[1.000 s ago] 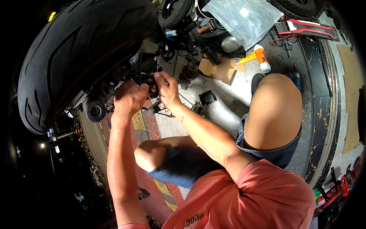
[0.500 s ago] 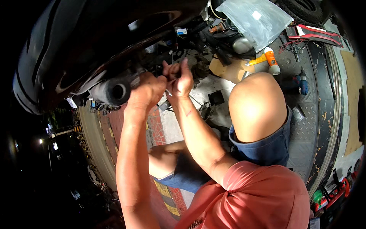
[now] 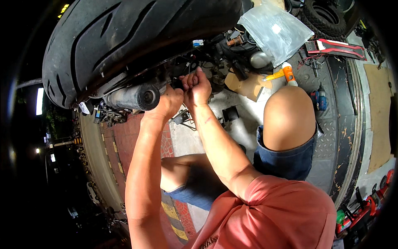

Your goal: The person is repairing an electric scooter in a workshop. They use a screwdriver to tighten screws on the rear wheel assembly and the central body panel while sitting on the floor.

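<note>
A large treaded motorcycle tyre [image 3: 124, 33] fills the upper left, with a dark cylindrical part [image 3: 128, 98] beneath it, its round end facing me. Right beside that cylinder my left hand [image 3: 169, 101] is closed among the parts under the wheel; what it grips is hidden. My right hand [image 3: 198, 87] is just right of it, fingers curled up near a thin upright wire or rod, and I cannot make out what they hold. Below my hands lies a small dark part with cables [image 3: 181, 119].
Motorcycle parts, a grey plastic bag [image 3: 269, 39], a spare tyre [image 3: 327, 16], cardboard [image 3: 242, 85], an orange-white bottle [image 3: 289, 72], a yellow tool [image 3: 273, 76] and a blue drill [image 3: 320, 98] surround me. A red-edged black panel [image 3: 336, 47] lies at right; a street runs at left.
My hands have shifted rightward in the view, with my right fingers curled upward. The tyre sits higher in the picture and the dark cylinder now shows more fully.
</note>
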Available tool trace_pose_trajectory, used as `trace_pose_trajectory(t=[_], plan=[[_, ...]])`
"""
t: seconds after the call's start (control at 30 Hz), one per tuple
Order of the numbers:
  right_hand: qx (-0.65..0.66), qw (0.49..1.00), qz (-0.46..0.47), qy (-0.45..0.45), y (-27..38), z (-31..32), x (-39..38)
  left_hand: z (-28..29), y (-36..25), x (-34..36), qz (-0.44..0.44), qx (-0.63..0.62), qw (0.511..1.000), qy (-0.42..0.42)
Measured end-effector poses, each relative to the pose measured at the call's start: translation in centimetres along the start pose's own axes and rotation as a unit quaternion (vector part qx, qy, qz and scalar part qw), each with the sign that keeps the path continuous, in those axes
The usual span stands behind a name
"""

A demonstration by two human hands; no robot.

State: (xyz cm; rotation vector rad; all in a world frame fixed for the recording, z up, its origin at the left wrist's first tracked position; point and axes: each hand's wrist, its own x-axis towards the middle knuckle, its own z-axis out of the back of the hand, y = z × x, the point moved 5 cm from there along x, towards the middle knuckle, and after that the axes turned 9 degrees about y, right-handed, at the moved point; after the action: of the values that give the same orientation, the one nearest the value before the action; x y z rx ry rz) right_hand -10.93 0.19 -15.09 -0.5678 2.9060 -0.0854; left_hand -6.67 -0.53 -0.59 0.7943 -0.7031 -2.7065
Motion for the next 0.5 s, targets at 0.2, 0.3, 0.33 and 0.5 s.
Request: trace_pose_trajectory(t=[0.2,0.3,0.33,0.5], plan=[[-0.006,0.993,-0.116,-0.03,0.8,0.8,1.8,0.3,-0.9,-0.2,-0.003,-0.026,0.997,-0.075],[-0.007,0.984,-0.179,-0.012,1.3,-0.5,3.9,-0.1,-0.2,-0.2,-0.047,0.076,0.984,-0.152],[0.001,0.982,-0.188,0.005,1.6,-0.1,5.3,-0.8,-0.6,0.3,-0.071,0.11,0.976,-0.172],[-0.029,0.964,-0.252,-0.076,1.1,0.0,4.1,-2.3,0.9,0.4,-0.091,0.16,0.961,-0.207]])
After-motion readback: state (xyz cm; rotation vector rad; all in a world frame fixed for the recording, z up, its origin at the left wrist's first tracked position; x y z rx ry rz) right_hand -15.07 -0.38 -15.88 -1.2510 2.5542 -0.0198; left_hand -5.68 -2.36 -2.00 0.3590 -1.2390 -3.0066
